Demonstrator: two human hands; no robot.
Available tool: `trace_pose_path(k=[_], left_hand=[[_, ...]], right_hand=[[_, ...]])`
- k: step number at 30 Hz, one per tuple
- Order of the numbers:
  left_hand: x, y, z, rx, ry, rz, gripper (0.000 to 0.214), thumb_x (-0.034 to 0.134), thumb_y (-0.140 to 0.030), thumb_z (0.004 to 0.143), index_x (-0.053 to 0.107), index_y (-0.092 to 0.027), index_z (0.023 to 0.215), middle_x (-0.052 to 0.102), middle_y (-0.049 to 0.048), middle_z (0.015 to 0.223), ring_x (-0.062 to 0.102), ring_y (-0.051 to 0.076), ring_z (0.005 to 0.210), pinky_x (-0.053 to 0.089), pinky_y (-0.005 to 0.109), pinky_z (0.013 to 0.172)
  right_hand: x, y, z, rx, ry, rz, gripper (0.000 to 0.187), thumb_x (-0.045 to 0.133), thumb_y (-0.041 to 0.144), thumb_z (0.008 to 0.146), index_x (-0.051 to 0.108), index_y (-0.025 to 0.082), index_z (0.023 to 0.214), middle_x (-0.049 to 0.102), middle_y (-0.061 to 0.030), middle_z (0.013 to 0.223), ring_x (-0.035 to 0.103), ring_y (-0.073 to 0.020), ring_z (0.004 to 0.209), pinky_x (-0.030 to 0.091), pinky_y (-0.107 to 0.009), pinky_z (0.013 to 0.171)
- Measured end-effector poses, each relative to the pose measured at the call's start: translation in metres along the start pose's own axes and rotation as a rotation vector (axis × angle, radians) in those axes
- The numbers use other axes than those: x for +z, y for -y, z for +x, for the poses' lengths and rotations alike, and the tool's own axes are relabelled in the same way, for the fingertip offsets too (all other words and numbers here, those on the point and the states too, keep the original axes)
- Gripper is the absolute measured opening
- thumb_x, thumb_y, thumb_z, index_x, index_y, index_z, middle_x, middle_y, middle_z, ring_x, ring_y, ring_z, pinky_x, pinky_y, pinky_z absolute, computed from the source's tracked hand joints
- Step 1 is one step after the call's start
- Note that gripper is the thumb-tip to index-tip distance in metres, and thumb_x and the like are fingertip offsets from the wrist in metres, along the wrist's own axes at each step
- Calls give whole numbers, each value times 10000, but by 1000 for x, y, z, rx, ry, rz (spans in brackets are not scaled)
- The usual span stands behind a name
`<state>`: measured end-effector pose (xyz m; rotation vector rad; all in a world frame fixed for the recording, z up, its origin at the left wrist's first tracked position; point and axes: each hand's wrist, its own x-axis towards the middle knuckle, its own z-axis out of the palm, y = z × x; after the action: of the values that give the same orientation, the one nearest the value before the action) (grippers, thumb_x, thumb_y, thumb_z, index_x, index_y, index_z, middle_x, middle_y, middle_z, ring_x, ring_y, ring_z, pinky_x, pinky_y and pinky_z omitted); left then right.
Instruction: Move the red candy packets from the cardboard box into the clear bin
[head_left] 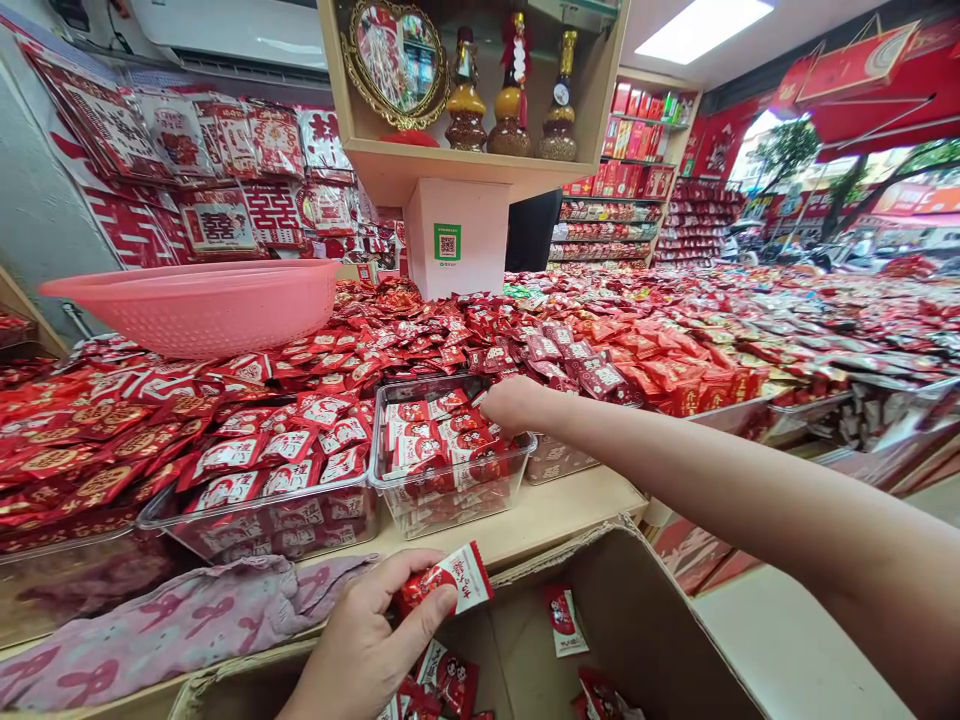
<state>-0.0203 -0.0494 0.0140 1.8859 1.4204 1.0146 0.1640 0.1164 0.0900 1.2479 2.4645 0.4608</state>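
Held a red-and-white packet (459,582) in the left hand (390,635), pinched between thumb and fingers, with the pale printed end pointing to the right. Had it over the far side of an open cardboard box (637,620), in front of a clear tub (420,515). Had the right hand (517,405) at the right rear of that tub, close against the wrapped sweets (416,450) inside, with the arm stretched in from the right. Could not tell whether anything was grasped there, with the fingertips turned out of sight.

Saw a single packet (566,620) lying apart in the box, to the right, and a small heap (450,680) nearer, below the left hand, partly cut off by the lower edge of the view.

Found the clear tub on a pale wooden counter (592,500), just beside a wider tub (300,504) full of similar red-and-white packets. Noted a pink patterned cloth (172,620) spread in front of that wider tub. Further back, noted a pink basin (210,305) resting among red packets on the left, and a display shelf (465,160) bearing a heart-shaped mirror (397,60) and three bottles (511,105).
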Motion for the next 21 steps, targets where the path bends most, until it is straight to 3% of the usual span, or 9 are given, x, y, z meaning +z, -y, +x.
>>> trace_pose_path(k=[5,8,16,21], left_hand=[[1,-1,0,0,8,-35,205,587,-364,686,666,-244,832,699,-25,764,612,158,688,465,196,628],[1,-1,0,8,26,-37,212,581,-367,693,664,-233,835,696,-16,768,612,161,689,469,200,624],[-3,6,2,6,120,-53,264,552,-352,736,628,-236,961,673,-3,814,603,161,743,467,212,675],[1,8,0,-88,52,-212,346,494,-410,762,561,-216,1041,631,-6,735,567,129,570,467,219,547]], right_hand=[[2,1,-2,10,-90,-24,198,499,192,745,628,145,888,639,-136,905,590,-241,871,466,-345,676],[3,3,-2,16,-132,-34,261,373,136,809,626,133,873,636,-152,909,589,-228,879,461,-342,679],[2,5,-2,-16,-168,-34,243,391,119,796,632,100,822,641,-169,845,594,-217,854,447,-306,677],[-12,0,-19,-1,-253,24,221,408,159,800,624,112,812,636,-139,817,594,-217,798,426,-287,643]])
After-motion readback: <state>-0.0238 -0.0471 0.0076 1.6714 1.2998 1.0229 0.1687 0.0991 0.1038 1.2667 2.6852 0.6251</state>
